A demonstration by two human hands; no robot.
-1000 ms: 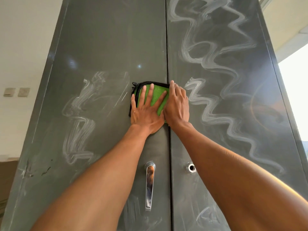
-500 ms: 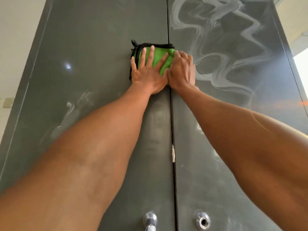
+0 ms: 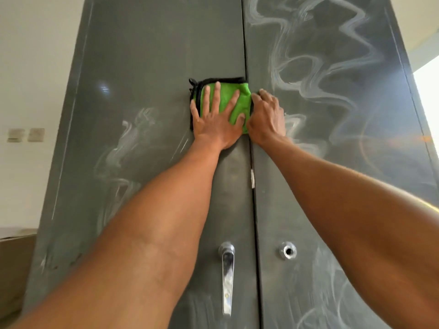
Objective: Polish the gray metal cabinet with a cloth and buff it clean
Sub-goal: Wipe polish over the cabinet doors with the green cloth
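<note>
Now, on the left door of the gray metal cabinet [image 3: 142, 55], the soft, folded green cloth [image 3: 240, 100] is pinned flat under the spread-fingered left hand [image 3: 215, 124], best pressed rather than gripped. Beside it, its edge is touched by the curled right hand [image 3: 267, 119], nothing visibly grasped. Lower down, the chrome handle [image 3: 226, 276] and lock [image 3: 288, 250] are judged obstacles, with white polish swirls [image 3: 308, 67] left unbuffed on the right door.

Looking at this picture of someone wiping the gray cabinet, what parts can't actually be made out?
- Green cloth: the left hand and right hand cover its lower part, head view.
- Cabinet: top and bottom cut off by the frame edges.
- Door surface under the cloth: hidden.
- Wall plates: too small and blurred to identify.
- Lower left door: hidden behind the left forearm.
</note>
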